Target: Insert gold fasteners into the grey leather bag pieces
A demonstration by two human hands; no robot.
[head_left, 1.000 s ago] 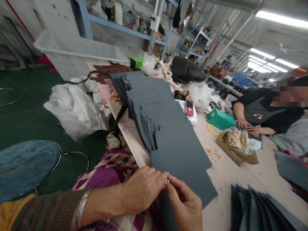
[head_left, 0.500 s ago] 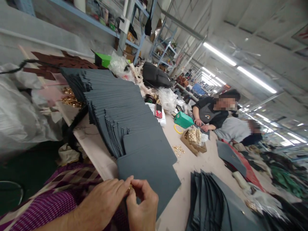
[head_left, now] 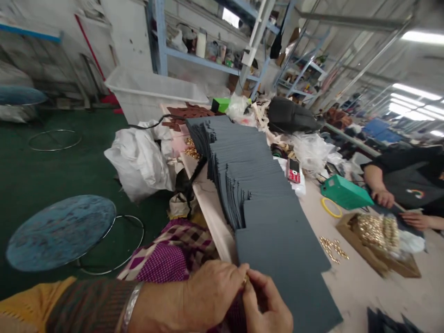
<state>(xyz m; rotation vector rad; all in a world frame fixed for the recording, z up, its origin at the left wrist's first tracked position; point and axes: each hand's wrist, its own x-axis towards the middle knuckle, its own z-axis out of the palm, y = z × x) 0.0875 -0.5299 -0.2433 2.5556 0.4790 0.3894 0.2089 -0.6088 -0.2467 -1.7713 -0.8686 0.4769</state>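
Note:
At the table's near edge, my left hand [head_left: 215, 289] and my right hand [head_left: 267, 305] meet fingertip to fingertip. Pinched between them is a small gold metal piece [head_left: 245, 279], mostly covered by the fingers, so its exact kind is unclear. Just beyond my hands lies the nearest dark grey-blue sheet [head_left: 280, 259]. It belongs to a long fanned row of overlapping sheets [head_left: 249, 162] running away across the table. Loose gold pieces [head_left: 333, 249] are scattered to the right of the row.
A cardboard box [head_left: 381, 259] holds many gold pieces. Near it are a yellow ring [head_left: 331, 207], a green box [head_left: 347, 192] and a red phone [head_left: 293, 171]. A co-worker's hands [head_left: 383, 198] work at the right. A blue round stool [head_left: 62, 231] stands left, beside a white sack [head_left: 138, 162].
The view has swung left, bringing the stool and white bin into sight and shifting the table rightward. Both hands keep the same pinch on the small gold piece.

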